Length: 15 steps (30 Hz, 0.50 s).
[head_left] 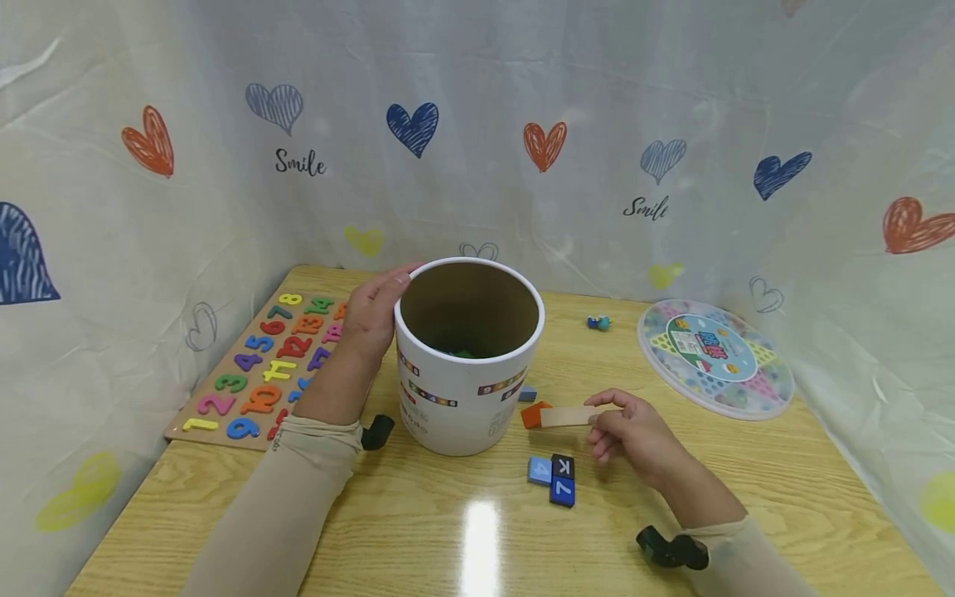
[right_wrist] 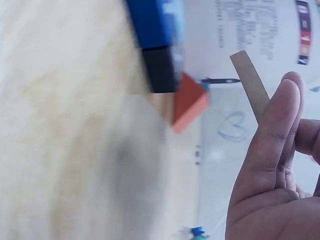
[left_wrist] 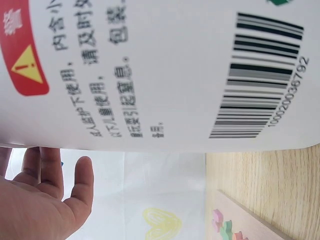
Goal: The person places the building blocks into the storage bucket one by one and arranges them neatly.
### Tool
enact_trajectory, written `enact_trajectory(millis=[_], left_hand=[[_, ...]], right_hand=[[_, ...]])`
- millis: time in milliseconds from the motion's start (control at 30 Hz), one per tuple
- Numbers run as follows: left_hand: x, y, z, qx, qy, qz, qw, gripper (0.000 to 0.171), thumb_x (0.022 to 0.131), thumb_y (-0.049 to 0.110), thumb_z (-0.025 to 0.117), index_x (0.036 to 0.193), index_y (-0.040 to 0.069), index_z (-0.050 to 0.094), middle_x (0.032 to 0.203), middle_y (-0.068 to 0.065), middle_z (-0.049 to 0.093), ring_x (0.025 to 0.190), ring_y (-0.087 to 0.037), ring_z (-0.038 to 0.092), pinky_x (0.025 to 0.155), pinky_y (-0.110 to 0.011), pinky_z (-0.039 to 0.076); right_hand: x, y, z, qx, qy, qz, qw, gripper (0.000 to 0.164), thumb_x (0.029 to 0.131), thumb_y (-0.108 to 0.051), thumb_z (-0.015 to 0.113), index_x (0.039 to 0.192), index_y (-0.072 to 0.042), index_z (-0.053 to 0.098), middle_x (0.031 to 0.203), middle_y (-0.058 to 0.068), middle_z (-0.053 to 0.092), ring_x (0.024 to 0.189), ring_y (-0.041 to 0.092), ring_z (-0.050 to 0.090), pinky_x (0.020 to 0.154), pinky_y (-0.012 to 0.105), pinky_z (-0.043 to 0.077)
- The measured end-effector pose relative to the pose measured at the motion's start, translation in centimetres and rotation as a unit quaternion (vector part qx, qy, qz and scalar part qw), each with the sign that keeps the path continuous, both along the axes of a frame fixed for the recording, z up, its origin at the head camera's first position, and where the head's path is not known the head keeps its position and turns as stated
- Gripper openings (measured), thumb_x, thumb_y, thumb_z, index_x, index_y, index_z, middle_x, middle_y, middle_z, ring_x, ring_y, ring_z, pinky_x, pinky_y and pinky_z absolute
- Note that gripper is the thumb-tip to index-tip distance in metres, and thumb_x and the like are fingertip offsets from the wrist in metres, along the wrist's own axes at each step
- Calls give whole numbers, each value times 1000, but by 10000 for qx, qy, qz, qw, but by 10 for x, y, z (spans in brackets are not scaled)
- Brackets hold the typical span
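Note:
A white bucket [head_left: 462,406] with printed sums and a barcode stands on the table, small pieces dimly visible inside. My left hand [head_left: 376,311] rests against its outer left side by the rim; in the left wrist view, my fingers [left_wrist: 50,172] reach the bucket's edge. Between thumb and fingers, my right hand [head_left: 634,435] pinches the end of a thin pale wooden strip [head_left: 565,416]. The strip's other end is beside an orange block [head_left: 533,414]; whether they touch, I cannot tell. Nearer to me lie a light blue tile [head_left: 540,471], a black tile [head_left: 563,466] and a dark blue tile [head_left: 563,492].
A board of coloured numbers [head_left: 257,373] lies on the left. At the back right is a round, flat game case [head_left: 716,358]. Two tiny blue figures [head_left: 598,322] stand near the back edge, and another blue block [head_left: 527,394] lies beside the bucket. A heart-printed curtain [head_left: 477,199] surrounds the table.

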<state>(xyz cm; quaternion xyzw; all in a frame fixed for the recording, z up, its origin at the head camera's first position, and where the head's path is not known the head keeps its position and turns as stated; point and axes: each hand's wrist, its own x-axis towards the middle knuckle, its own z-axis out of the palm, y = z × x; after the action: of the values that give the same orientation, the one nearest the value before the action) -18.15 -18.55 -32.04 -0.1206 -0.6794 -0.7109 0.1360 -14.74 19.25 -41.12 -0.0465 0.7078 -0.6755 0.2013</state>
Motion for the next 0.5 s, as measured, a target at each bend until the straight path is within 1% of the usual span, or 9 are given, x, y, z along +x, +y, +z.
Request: enact_trajectory(millis=[100, 167, 200, 267, 367, 433, 500], left_hand=[[0, 1, 0, 25, 13, -8, 10000, 38, 100, 23, 43, 127, 1, 59, 127, -16, 58, 119, -29, 51, 100, -47, 40], [0, 2, 0, 41, -14, 12, 10000, 38, 100, 24, 44, 127, 1, 59, 128, -15, 58, 120, -29, 51, 100, -47, 39], [0, 2, 0, 41, -19, 13, 10000, 38, 100, 24, 44, 127, 2, 59, 128, -15, 58, 120, -28, 51, 101, -47, 39], [-1, 1, 0, 23, -19, 18, 10000, 38, 100, 24, 44, 127, 2, 59, 128, -14, 58, 121, -28, 50, 101, -47, 39], [-1, 1, -1, 24, -14, 22, 10000, 38, 100, 24, 44, 127, 3, 59, 128, -14, 58, 121, -27, 50, 102, -46, 38], [-1, 1, -1, 34, 6, 22, 10000, 38, 100, 23, 44, 127, 1, 59, 128, -15, 58, 120, -28, 51, 102, -47, 38], [-2, 2, -1, 54, 23, 20, 10000, 38, 100, 22, 43, 126, 0, 59, 127, -16, 58, 120, -30, 51, 102, -47, 38]], right_hand=[[2, 4, 21, -383, 231, -7, 9990, 23, 94, -7, 53, 115, -2, 46, 67, 3, 66, 53, 13, 62, 52, 27, 54], [3, 7, 38, -830, 501, 122, 9952, 18, 96, -3, 48, 113, -3, 47, 68, 3, 67, 53, 12, 63, 52, 26, 54], [4, 8, 48, -1100, 629, 201, 9917, 17, 96, -1, 45, 113, -4, 47, 68, 3, 67, 54, 11, 63, 52, 25, 54], [4, 8, 69, -1690, 878, 416, 9808, 19, 98, 3, 40, 113, -5, 47, 70, 4, 68, 56, 12, 64, 53, 25, 54], [3, -1, 100, -2504, 1118, 696, 9591, 22, 98, 6, 33, 113, -4, 47, 73, 7, 69, 58, 14, 65, 55, 26, 54], [1, -14, 118, -2762, 1285, 765, 9494, 23, 98, 6, 33, 112, -4, 48, 72, 9, 69, 58, 15, 65, 55, 26, 54], [0, -30, 131, -2862, 1404, 777, 9446, 21, 97, 6, 36, 111, -3, 49, 72, 9, 68, 57, 15, 64, 54, 25, 54]])
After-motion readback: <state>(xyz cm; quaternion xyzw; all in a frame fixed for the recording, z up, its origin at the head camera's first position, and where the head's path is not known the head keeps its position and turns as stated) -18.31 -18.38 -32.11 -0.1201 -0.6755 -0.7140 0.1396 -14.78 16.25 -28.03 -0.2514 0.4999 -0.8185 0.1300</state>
